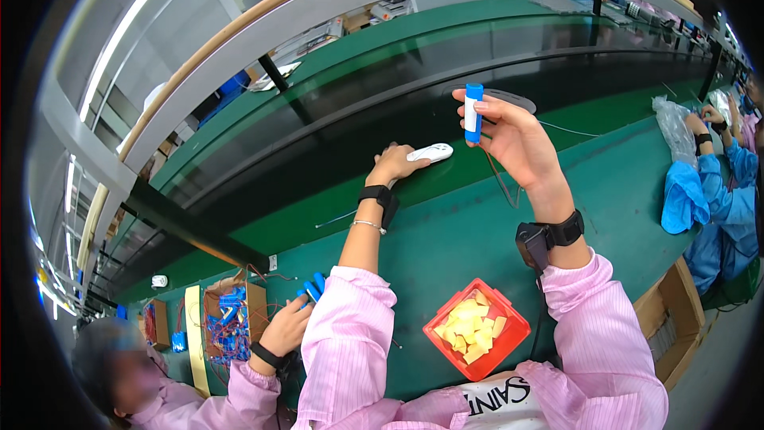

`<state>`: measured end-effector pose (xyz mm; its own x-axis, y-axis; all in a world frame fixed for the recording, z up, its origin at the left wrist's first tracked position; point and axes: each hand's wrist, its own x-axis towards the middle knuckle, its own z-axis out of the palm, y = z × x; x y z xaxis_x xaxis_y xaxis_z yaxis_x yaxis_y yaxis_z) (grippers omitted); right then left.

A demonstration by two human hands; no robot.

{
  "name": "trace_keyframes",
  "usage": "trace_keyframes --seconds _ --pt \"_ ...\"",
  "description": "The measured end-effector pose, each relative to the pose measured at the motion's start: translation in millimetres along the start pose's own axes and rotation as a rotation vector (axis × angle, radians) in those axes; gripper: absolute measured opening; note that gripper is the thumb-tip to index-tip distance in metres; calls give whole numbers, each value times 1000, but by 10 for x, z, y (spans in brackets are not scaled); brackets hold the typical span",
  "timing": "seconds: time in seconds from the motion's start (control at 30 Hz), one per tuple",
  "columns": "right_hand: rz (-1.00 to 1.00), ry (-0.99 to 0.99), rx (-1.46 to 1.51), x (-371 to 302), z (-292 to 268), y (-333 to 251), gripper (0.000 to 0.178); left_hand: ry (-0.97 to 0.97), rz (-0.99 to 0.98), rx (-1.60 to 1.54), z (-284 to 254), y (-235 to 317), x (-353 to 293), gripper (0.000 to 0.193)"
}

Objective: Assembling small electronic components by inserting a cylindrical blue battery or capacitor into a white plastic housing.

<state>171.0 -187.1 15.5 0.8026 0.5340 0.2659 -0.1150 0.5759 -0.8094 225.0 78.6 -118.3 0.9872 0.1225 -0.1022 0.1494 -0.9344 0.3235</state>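
Raised above the bench, my right hand [521, 139] pinches a blue cylindrical battery pack [473, 113] upright between thumb and fingers. A white label covers part of its side, and thin dark and reddish wires [503, 181] hang below it. My left hand [394, 163] reaches forward to a white, rounded, mouse-shaped device [434, 153] at the far side of the green bench, its fingers closed about the near-left end. Between my forearms, close to my body, sits a red square tray [516, 336] of small pale-yellow pieces [469, 326].
A grey oval object [509, 100] lies behind my right hand. At left, a co-worker's hand [286, 326] is beside blue battery packs [313, 288] and a cardboard box [256, 310] of wired packs. Another person in blue sleeves works at right, near a blue cloth [683, 197].
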Motion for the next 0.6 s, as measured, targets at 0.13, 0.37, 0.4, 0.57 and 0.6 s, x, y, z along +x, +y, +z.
trace_keyframes --seconds 0.13,0.37,0.4,0.57,0.6 --pt "9 23 32 7 -52 7 35 -58 88 -255 71 94 68 69" --pt "-34 16 -8 19 -52 -15 40 -134 65 -404 221 10 382 52" --pt "-47 37 -17 20 -76 -38 40 -110 60 -377 239 65 394 50" --pt "-107 97 -44 0 -137 -159 40 220 267 -73 411 346 265 44" --pt "-119 99 -58 -4 -147 -164 40 280 338 -36 398 397 196 41"
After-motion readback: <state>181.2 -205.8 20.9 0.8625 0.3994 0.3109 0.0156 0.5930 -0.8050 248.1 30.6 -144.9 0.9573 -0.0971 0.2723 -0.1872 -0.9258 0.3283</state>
